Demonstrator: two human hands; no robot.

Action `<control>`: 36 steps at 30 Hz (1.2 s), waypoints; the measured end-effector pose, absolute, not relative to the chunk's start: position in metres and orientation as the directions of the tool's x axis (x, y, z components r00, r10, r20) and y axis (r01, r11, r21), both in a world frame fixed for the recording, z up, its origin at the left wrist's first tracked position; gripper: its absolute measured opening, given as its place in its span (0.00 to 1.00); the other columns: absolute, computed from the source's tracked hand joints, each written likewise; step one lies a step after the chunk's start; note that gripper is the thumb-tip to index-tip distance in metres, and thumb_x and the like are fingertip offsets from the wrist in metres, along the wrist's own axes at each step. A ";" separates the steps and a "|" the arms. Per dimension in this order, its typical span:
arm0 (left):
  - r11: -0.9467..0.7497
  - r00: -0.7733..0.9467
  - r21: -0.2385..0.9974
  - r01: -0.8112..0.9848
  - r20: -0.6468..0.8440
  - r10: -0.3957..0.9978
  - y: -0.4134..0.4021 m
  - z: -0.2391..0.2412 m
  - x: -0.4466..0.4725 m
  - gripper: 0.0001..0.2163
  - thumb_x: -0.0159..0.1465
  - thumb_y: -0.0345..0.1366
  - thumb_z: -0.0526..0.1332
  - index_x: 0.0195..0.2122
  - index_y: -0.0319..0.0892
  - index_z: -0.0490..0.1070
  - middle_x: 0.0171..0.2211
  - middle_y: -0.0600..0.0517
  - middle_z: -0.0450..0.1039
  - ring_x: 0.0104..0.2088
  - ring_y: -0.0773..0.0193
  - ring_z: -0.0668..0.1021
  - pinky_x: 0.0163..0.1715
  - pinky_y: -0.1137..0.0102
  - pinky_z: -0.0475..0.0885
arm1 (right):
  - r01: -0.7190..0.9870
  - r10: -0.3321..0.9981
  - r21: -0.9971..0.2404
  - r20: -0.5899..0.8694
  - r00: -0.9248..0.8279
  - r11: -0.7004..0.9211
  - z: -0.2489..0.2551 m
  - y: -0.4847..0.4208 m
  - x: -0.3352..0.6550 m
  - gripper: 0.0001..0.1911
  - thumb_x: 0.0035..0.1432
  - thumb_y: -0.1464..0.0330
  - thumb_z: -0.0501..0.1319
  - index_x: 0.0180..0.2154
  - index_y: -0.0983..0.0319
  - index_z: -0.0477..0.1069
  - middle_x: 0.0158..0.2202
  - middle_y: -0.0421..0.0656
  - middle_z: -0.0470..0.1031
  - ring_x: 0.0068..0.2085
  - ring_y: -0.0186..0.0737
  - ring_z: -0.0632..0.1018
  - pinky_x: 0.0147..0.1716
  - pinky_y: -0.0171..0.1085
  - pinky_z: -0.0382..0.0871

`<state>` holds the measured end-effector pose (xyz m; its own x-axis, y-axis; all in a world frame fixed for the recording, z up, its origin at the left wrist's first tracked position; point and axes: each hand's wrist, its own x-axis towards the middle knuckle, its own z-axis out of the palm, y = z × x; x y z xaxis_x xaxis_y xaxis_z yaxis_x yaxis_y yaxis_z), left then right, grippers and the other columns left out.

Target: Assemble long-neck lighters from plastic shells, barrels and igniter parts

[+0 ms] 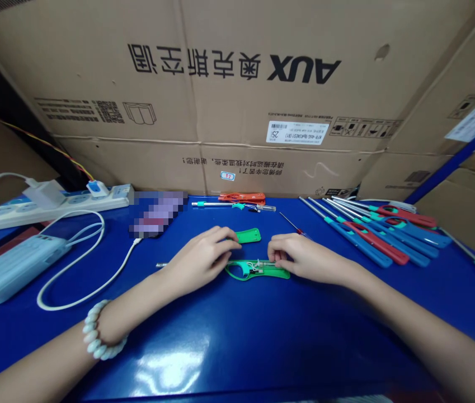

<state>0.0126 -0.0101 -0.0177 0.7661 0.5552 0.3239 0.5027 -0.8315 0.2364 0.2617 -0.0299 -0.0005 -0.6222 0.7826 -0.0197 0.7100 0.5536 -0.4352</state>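
Observation:
An opened green gas lighter [258, 272] lies on the blue table, its inner parts showing: a teal trigger [244, 268], thin white wires and a clear tube-like part. The metal tip [161, 265] of its barrel pokes out left of my wrist. My left hand [207, 256] is closed around the front of the lighter, covering most of the barrel. Behind it lies the loose green cover half [249, 236], its left end hidden by my fingers. With bent fingertips, my right hand [298, 257] grips the rear end of the lighter at the clear part.
Toward the back lie an orange shell [243, 197], a barrel assembly [216, 205] and a thin red-handled screwdriver [294, 225]. Several blue and red lighters [371, 240] are piled right. A phone [159, 214], power bank [19, 268] and power strip [52, 204] sit left. Cardboard [229, 112] walls the back.

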 end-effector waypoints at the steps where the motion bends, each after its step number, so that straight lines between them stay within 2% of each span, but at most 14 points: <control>1: -0.805 0.731 0.233 0.545 0.338 0.593 -0.006 -0.019 0.011 0.12 0.65 0.27 0.51 0.46 0.40 0.70 0.46 0.47 0.69 0.44 0.60 0.72 0.46 0.63 0.70 | 0.709 0.787 -0.450 -0.022 -0.617 0.543 0.000 -0.029 0.262 0.09 0.53 0.80 0.55 0.30 0.64 0.69 0.29 0.41 0.72 0.30 0.34 0.70 0.30 0.32 0.60; 5: -0.690 0.620 0.204 0.695 0.315 0.718 0.008 -0.028 0.002 0.12 0.65 0.31 0.56 0.49 0.38 0.69 0.46 0.46 0.70 0.46 0.56 0.72 0.48 0.59 0.70 | 0.706 0.806 -0.480 0.003 -0.593 0.521 -0.002 -0.025 0.263 0.08 0.55 0.79 0.55 0.30 0.64 0.69 0.28 0.40 0.71 0.29 0.33 0.70 0.29 0.31 0.60; 8: -0.660 0.607 0.181 0.729 0.274 0.746 0.016 -0.035 -0.004 0.14 0.64 0.33 0.58 0.51 0.37 0.68 0.46 0.45 0.71 0.47 0.54 0.73 0.49 0.58 0.69 | 0.715 0.821 -0.471 0.035 -0.570 0.517 -0.005 -0.022 0.264 0.08 0.57 0.78 0.54 0.30 0.64 0.70 0.29 0.41 0.72 0.29 0.33 0.70 0.29 0.32 0.60; 15: -0.657 0.604 0.267 0.705 0.260 0.754 0.018 -0.035 -0.004 0.16 0.62 0.27 0.59 0.52 0.39 0.68 0.46 0.48 0.70 0.44 0.59 0.75 0.46 0.63 0.72 | 0.719 0.840 -0.472 0.092 -0.535 0.510 -0.009 -0.018 0.267 0.08 0.58 0.77 0.55 0.30 0.64 0.70 0.29 0.41 0.72 0.29 0.33 0.70 0.30 0.32 0.60; 21: -0.684 0.614 0.261 0.681 0.306 0.728 0.016 -0.036 0.001 0.14 0.62 0.25 0.58 0.48 0.39 0.69 0.42 0.49 0.70 0.43 0.59 0.75 0.43 0.63 0.73 | 0.734 0.852 -0.454 0.127 -0.508 0.505 -0.011 -0.017 0.267 0.08 0.57 0.77 0.55 0.31 0.63 0.70 0.29 0.40 0.71 0.29 0.33 0.69 0.29 0.32 0.59; 36: -0.762 0.662 0.149 0.631 0.408 0.628 0.012 -0.034 0.007 0.10 0.66 0.26 0.51 0.42 0.38 0.71 0.35 0.49 0.68 0.37 0.62 0.72 0.37 0.67 0.72 | 0.786 0.875 -0.387 0.174 -0.451 0.482 -0.008 -0.021 0.260 0.07 0.56 0.78 0.55 0.31 0.63 0.68 0.30 0.41 0.72 0.30 0.35 0.71 0.31 0.33 0.60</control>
